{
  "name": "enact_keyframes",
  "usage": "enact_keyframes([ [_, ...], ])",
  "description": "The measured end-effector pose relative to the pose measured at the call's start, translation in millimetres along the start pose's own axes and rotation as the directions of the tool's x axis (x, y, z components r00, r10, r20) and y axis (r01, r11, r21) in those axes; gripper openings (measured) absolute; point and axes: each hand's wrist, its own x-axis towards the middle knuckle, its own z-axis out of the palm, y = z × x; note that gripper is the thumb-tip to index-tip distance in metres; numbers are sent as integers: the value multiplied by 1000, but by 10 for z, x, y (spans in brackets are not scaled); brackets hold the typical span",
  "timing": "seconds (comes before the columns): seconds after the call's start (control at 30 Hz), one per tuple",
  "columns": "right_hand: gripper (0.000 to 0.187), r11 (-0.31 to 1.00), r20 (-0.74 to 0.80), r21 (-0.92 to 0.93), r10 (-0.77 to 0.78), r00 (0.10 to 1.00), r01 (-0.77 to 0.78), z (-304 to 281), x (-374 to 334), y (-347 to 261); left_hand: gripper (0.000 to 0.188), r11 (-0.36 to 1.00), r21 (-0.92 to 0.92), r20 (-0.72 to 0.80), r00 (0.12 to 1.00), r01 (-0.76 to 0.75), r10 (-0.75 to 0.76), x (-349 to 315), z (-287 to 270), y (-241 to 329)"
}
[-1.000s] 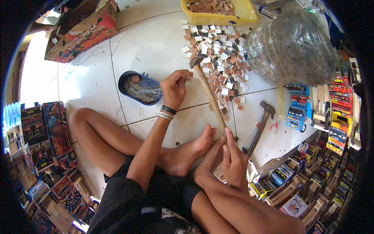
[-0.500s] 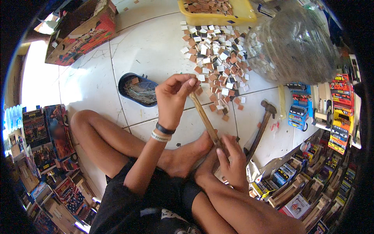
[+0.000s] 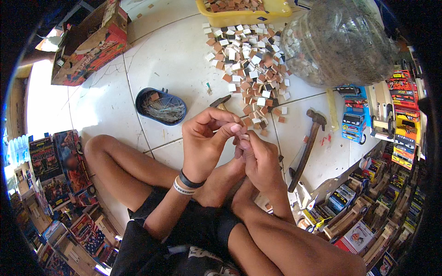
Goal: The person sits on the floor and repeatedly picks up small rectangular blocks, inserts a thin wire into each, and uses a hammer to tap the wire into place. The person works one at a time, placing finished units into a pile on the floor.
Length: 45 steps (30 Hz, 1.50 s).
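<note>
Fingertips to fingertips, my left hand (image 3: 207, 142) and my right hand (image 3: 261, 161) meet above my foot. Both are closed in a pinch, with a small pale piece between or beside the fingertips, too small to name. Just beyond my left hand shows the head of a hammer (image 3: 220, 100); its wooden handle runs back behind my hands and is mostly hidden. A blue oval container (image 3: 138, 103) holding thin wire-like strands or nails stands left of my left hand. A second hammer (image 3: 304, 154) lies on the tiles to the right of my right hand.
Small white, black and brown square tiles (image 3: 251, 64) are heaped ahead, before a yellow basin (image 3: 244, 19). A big plastic bag (image 3: 336, 43) stands at the far right, a cardboard box (image 3: 92, 50) at the far left. Toy trucks (image 3: 354, 119) line both sides.
My right hand has moved up from the wooden handle to my left fingertips. My left hand has lowered, uncovering the hammer head. The whole view has shifted slightly.
</note>
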Motion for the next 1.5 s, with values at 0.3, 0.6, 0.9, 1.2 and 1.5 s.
enact_keyframes([
  [0.3,30,996,-6,6,-87,996,87,-21,-5,48,10,989,66,-36,991,-129,132,-46,127,-4],
  [0.6,44,990,9,-106,93,996,-91,-40,-31,148,9,976,167,29,990,-143,140,133,-61,-146],
  [0.9,40,829,98,-460,404,910,-318,-313,-629,476,10,762,587,-119,901,-275,416,1051,-517,-848],
  [1.2,29,546,527,316,579,622,-776,-361,-952,432,13,686,659,-115,859,-310,498,1044,-630,-1074],
  [1.5,61,858,5,-54,512,859,-511,-362,-871,70,14,638,717,-120,853,-279,508,1037,-588,-1019],
])
